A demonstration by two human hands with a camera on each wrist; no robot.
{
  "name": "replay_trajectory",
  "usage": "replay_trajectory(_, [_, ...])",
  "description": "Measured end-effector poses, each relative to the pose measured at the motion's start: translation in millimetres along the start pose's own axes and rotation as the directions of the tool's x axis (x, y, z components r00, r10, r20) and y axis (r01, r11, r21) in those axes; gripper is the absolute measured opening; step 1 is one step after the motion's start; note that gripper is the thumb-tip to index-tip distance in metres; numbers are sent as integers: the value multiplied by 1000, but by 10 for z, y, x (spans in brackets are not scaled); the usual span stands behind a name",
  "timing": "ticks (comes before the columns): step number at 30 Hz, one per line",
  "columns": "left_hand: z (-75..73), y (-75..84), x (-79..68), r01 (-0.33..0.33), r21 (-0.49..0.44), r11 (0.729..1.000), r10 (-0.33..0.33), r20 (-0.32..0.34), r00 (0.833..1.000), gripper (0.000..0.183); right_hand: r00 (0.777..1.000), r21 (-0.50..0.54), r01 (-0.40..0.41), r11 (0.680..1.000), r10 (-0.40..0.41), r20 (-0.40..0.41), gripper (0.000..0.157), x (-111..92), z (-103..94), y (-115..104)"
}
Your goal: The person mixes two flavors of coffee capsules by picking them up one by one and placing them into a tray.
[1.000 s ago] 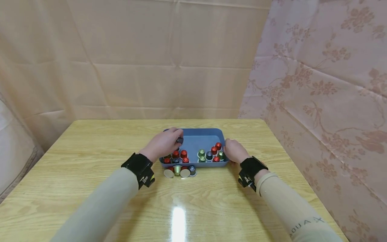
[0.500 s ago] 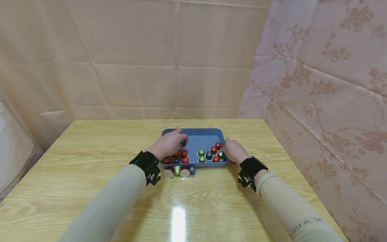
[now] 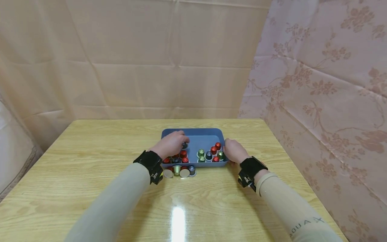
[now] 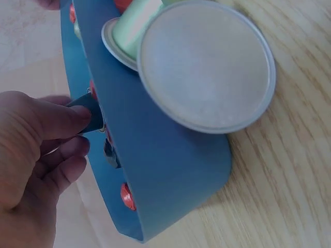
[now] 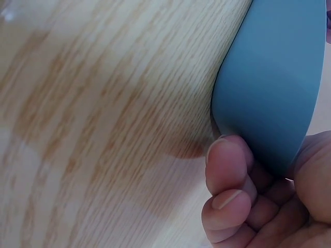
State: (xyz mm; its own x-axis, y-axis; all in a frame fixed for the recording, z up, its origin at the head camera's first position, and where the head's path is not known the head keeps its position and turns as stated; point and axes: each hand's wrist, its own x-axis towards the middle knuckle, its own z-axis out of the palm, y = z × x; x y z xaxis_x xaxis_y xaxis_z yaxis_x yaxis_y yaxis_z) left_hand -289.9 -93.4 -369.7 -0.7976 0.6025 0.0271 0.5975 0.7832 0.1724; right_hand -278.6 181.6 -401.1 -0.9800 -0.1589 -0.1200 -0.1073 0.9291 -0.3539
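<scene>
My left hand (image 3: 170,145) is over the left part of a blue tray (image 3: 201,131), pinching a dark coffee capsule (image 4: 92,112) between thumb and fingers. In the head view that capsule sits low inside the tray, partly behind my fingertips. Red, green and dark capsules stand in two groups along the tray's near side; a red capsule (image 3: 183,154) is just in front of my left hand. My right hand (image 3: 235,151) grips the tray's right end, thumb side at the rim and fingers curled against the outer wall in the right wrist view.
Just outside the tray's near wall, several capsules lie on the wooden table (image 3: 121,215): a pale green capsule (image 3: 177,170), a dark capsule (image 3: 192,170) and others with round lids facing out. A beige curtain (image 3: 151,67) hangs behind, a floral curtain (image 3: 326,84) at right.
My left hand has moved right and slightly down with the dark capsule, from near the tray's left end toward its middle. The right hand and tray have stayed in place.
</scene>
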Motion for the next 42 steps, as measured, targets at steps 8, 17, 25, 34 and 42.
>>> replay_trajectory(8, [48,-26,27,11,35,999,-10,-9,1000,27,1000,-2,5,1000,-5,-12,21,-1,12,5])
replay_trajectory(17, [74,-80,-9,-24,52,998,26,-38,999,21,1000,-9,10,1000,-10,-11,20,-9,1,-7])
replay_trajectory(25, [40,-101,-61,4,30,1000,-2,-51,999,21,1000,-10,11,1000,-11,-7,20,-7,4,1])
replay_trajectory(34, [11,-154,-141,-12,24,1000,15,-108,994,20,1000,-8,18,1000,-18,-7,20,6,3,20])
replay_trajectory(42, [-25,-204,-213,32,29,999,-27,-160,987,21,1000,-18,19,1000,-19,-13,20,11,19,20])
